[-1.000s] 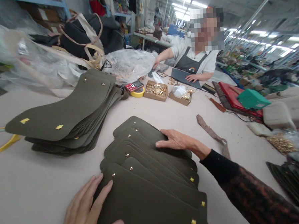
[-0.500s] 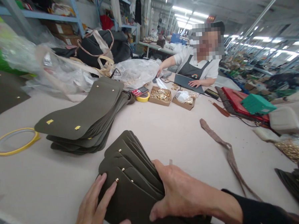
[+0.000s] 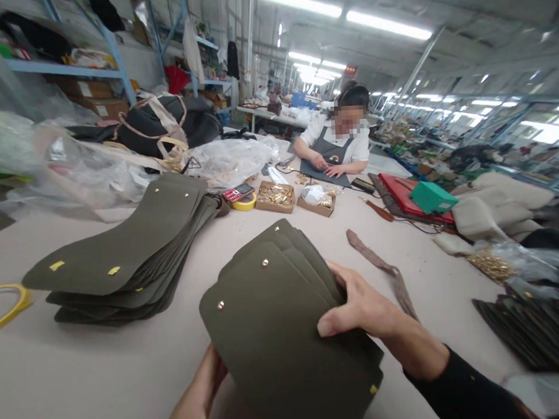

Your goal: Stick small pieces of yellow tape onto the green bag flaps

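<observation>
A stack of dark olive leather-like panels (image 3: 286, 334) with rounded corners and small gold studs is tilted up in front of me. My right hand (image 3: 354, 305) grips its right edge, thumb on the top panel and fingers behind. At the lower left edge, my left hand (image 3: 195, 389) holds the stack from below, most of its fingers hidden behind it. A yellow bit of tape shows at the stack's lower right corner. Left of it lies a larger fanned pile of similar panels (image 3: 122, 243), with studs at one end and yellow tape bits at the other.
Across the table a person (image 3: 336, 138) in an apron works over a dark panel. Boxes of gold hardware (image 3: 275, 197) stand near them. A yellow tape roll (image 3: 8, 305) lies left, a brown strap (image 3: 375, 254) right. More dark panels (image 3: 534, 327) are at the far right.
The stack has been lifted and tilted, its panels drawn closer together. My left fingers have gone from the top face to beneath the edge. The view has shifted right.
</observation>
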`<state>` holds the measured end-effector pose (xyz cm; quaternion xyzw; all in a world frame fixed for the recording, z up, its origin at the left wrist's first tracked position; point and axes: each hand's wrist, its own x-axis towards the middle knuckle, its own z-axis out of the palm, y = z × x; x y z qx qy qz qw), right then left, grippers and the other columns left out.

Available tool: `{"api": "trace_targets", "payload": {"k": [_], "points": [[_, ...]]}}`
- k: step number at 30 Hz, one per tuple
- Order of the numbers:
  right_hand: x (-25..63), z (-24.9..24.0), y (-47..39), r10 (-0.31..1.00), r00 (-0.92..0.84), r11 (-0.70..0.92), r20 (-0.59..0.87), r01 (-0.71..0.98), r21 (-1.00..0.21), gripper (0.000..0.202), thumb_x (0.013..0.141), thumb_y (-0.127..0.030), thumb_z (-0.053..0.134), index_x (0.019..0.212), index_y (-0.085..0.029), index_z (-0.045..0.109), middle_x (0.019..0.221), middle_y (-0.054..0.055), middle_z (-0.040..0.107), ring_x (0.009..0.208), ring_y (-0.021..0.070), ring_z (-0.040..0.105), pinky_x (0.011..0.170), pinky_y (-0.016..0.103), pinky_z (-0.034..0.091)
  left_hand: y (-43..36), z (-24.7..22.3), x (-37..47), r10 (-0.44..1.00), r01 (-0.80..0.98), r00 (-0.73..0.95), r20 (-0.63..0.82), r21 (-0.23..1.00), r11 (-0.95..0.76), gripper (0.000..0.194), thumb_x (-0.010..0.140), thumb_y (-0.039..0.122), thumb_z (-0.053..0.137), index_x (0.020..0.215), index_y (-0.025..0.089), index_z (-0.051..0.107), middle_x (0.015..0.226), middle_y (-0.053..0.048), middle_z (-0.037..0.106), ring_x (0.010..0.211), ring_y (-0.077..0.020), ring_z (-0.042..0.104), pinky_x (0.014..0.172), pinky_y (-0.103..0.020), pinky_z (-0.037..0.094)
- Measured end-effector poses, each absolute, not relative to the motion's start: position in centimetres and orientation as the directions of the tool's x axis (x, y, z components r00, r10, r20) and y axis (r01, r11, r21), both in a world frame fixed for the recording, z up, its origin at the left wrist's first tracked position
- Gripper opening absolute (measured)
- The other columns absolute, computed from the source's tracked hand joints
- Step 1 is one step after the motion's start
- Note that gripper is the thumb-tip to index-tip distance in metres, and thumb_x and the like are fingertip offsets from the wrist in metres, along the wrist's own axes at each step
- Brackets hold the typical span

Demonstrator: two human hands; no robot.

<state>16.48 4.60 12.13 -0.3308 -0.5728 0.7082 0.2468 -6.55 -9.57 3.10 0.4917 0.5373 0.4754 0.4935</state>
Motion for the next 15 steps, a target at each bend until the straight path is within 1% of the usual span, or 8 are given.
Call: {"api": "trace_targets", "payload": {"k": [2,3,5,6,7,9,12,15], "points": [[16.8,12.3,4.7,0.807,-0.589,-0.157,-0.047,-0.136,-0.978,0.065,0.055,-0.016,0.082,0.116,-0.020,0.058,0.104,0.004,0.069,0.093,0.0243,0.065,0.079,0.034,0.054,-6.5,6.7,-5.0,0.995,0.131,0.072,-0.074,0.989,0.064,0.102,0.056,0.065,0.075,0.141,0.023,0.037,0.128,-0.011,0.061,0.119,-0.0361,0.055,0.100,-0.048,0.049],[16.9,12.2,4.8,0.841,-0.541,-0.117,0.024,-0.224,-0.968,0.065,0.055,-0.018,0.081,0.116,-0.020,0.058,0.105,0.004,0.069,0.093,0.0248,0.065,0.079,0.035,0.054,-5.0,8.6,-4.2,0.990,0.181,0.117,-0.079,0.982,0.057,0.092,0.061,0.057,0.076,0.138,0.023,0.041,0.124,-0.009,0.064,0.113,-0.0332,0.060,0.096,-0.045,0.052],[16.9,11.4,5.0,0.895,-0.418,-0.028,0.153,-0.395,-0.918,0.062,0.057,-0.022,0.079,0.116,-0.021,0.059,0.105,0.005,0.069,0.093,0.0257,0.065,0.079,0.037,0.054,-2.3,12.2,-3.0,0.995,0.277,0.100,0.004,0.960,-0.032,0.062,0.076,0.045,0.066,0.132,0.025,0.048,0.117,-0.004,0.068,0.105,-0.0261,0.065,0.092,-0.038,0.054],[16.9,10.9,5.2,0.914,-0.350,0.017,0.205,-0.472,-0.881,0.060,0.058,-0.024,0.078,0.115,-0.021,0.059,0.106,0.005,0.069,0.093,0.0260,0.065,0.080,0.038,0.053,-1.2,13.9,-2.5,0.987,0.335,0.144,0.076,0.935,-0.121,0.056,0.079,0.039,0.064,0.132,0.026,0.049,0.115,-0.003,0.069,0.102,-0.0241,0.066,0.091,-0.035,0.054],[16.9,10.3,5.4,0.926,-0.288,0.056,0.243,-0.533,-0.844,0.058,0.059,-0.026,0.077,0.114,-0.022,0.060,0.106,0.005,0.069,0.093,0.0262,0.065,0.082,0.039,0.053,-0.1,15.3,-2.1,0.966,0.397,0.210,0.149,0.890,-0.224,0.056,0.080,0.034,0.063,0.133,0.027,0.047,0.113,-0.002,0.069,0.101,-0.0228,0.066,0.089,-0.034,0.054],[17.1,8.6,5.7,0.940,-0.205,0.104,0.271,-0.587,-0.803,0.055,0.058,-0.028,0.078,0.111,-0.022,0.063,0.107,0.005,0.069,0.095,0.0266,0.065,0.086,0.040,0.051,1.9,17.7,-1.4,0.901,0.536,0.363,0.239,0.738,-0.411,0.066,0.076,0.026,0.065,0.137,0.030,0.040,0.112,0.000,0.069,0.099,-0.0225,0.066,0.085,-0.032,0.054],[18.3,5.5,5.7,0.975,-0.162,0.055,0.150,-0.479,-0.876,0.052,0.056,-0.029,0.081,0.105,-0.021,0.066,0.106,0.005,0.069,0.100,0.0252,0.062,0.090,0.039,0.049,5.0,19.1,-0.2,0.800,0.683,0.567,0.196,0.432,-0.590,0.071,0.072,0.019,0.061,0.137,0.034,0.037,0.116,0.001,0.067,0.102,-0.0242,0.064,0.083,-0.034,0.052],[21.1,2.4,4.1,0.963,-0.152,-0.249,-0.223,-0.179,-0.952,0.040,0.059,-0.036,0.082,0.090,-0.017,0.066,0.083,0.004,0.069,0.080,0.0197,0.064,0.071,0.033,0.054,8.3,17.2,1.7,0.748,0.742,0.662,-0.050,0.188,-0.644,0.062,0.069,0.013,0.056,0.127,0.029,0.047,0.110,-0.004,0.069,0.101,-0.0275,0.065,0.079,-0.037,0.050]]}}
